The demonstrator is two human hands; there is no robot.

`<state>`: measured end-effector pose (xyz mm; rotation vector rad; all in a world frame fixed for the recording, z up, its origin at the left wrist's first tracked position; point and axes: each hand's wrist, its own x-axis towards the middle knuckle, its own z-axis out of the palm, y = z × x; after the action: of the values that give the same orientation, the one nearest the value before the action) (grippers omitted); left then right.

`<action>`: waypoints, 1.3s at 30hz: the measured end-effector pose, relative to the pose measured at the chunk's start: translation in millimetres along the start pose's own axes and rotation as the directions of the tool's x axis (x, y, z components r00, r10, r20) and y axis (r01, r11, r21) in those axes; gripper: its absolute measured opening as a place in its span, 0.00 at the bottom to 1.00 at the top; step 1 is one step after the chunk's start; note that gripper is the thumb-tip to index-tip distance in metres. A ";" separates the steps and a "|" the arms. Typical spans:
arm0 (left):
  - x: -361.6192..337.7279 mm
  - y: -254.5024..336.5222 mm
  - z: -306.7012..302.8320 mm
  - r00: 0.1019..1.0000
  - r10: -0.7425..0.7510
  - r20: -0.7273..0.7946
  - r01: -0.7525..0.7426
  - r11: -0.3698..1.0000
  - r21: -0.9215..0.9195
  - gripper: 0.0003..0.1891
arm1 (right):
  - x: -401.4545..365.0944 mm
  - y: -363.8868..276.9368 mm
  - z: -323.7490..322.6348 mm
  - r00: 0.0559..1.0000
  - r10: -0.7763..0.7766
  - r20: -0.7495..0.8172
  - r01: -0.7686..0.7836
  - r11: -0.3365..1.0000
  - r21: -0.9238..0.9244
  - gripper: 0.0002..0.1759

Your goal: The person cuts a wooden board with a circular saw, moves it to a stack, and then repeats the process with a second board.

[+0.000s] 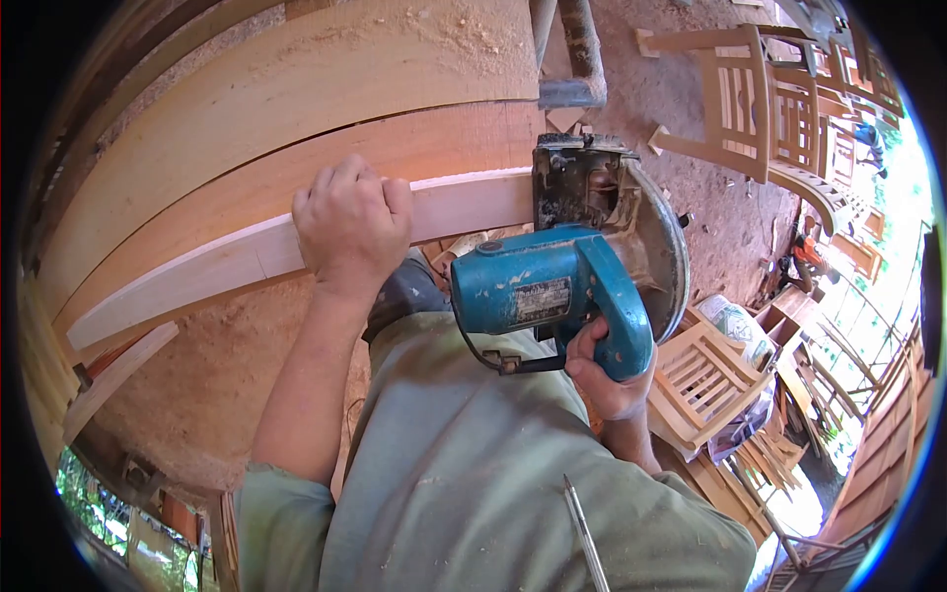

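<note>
Left hand (352,225) clamps the pale wood strip (237,261), fingers curled over it, along the wide plank's (296,99) near edge. Right hand (604,373), fingers wrapped tight, holds the blue circular saw (552,281) at the strip's end. Cutting step, I'd say; next needs a steady feed.

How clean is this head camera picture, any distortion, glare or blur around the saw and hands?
Head view: strong fisheye bowing with black corners; daylight blows out the right edge beyond the chairs; the circular saw, the left hand on the pale wooden strip and the right hand on the saw's handle are sharp and evenly lit, without hard shadows.
</note>
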<state>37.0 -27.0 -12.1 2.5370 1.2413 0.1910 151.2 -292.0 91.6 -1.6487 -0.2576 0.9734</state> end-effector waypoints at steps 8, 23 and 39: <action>-1.2 -0.7 -0.8 1.000 0.012 -0.008 -0.012 1.000 -0.010 0.13 | -0.2 0.1 -0.8 1.000 0.001 0.007 -0.001 1.000 -0.021 0.17; -5.3 0.4 -2.6 1.000 0.005 -0.014 -0.004 1.000 0.013 0.12 | 0.9 -2.9 -0.8 0.999 -0.025 0.034 0.025 1.000 -0.001 0.19; -7.8 -0.2 -4.1 1.000 0.014 -0.021 -0.014 1.000 -0.021 0.12 | -0.6 2.2 0.0 0.999 -0.044 0.022 0.043 0.999 0.023 0.19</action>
<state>31.0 -32.1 -8.1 2.5329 1.2230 0.2327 150.2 -293.1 89.9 -1.6067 -0.2954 0.9590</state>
